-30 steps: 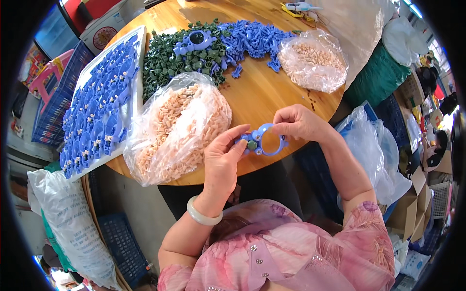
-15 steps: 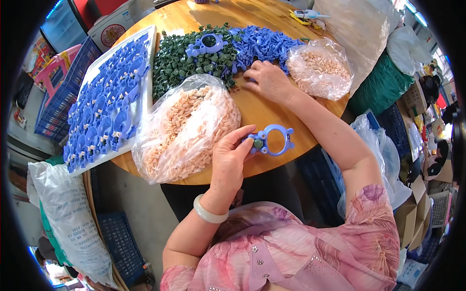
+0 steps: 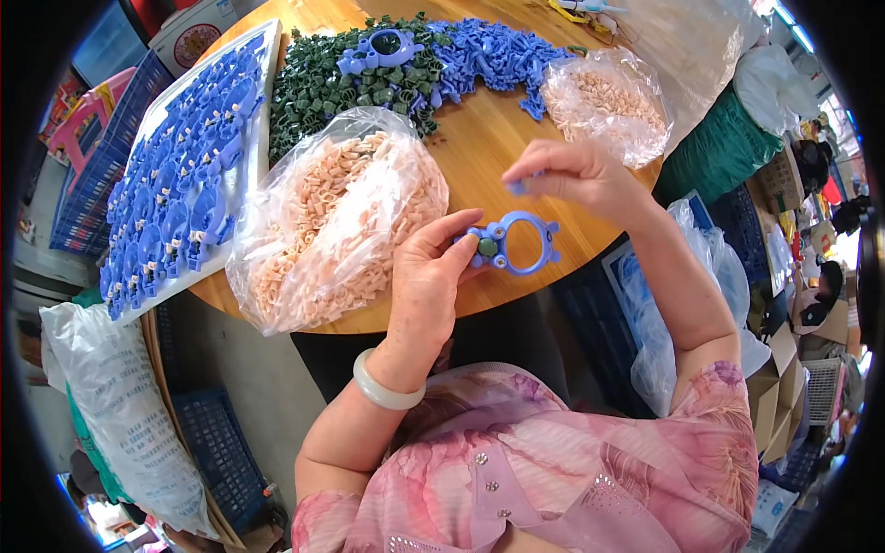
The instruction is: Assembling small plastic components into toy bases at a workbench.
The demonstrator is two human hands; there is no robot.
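My left hand (image 3: 426, 269) pinches a blue plastic ring-shaped part (image 3: 499, 245) by its narrow end. A small dark green piece (image 3: 487, 247) sits on that end beside my thumb. Just above and right of the ring hovers my right hand (image 3: 579, 177), slightly blurred, its fingertips closed on a small blue plastic piece (image 3: 520, 187). Beyond my hands lies a heap of small blue pieces (image 3: 493, 57), next to a heap of dark green pieces (image 3: 318, 88). Another blue ring part (image 3: 378, 57) rests on the green heap.
A big clear bag of peach-coloured pieces (image 3: 346, 221) lies left of my left hand; a smaller such bag (image 3: 604, 106) is at the right. A white tray (image 3: 269, 83) of blue parts lines the table's left side. Blue crates (image 3: 217, 452) stand below.
My right hand has come back from the blue heap toward the ring part, now with a small blue piece in its fingertips. My left hand keeps holding the ring part. The view has shifted slightly.
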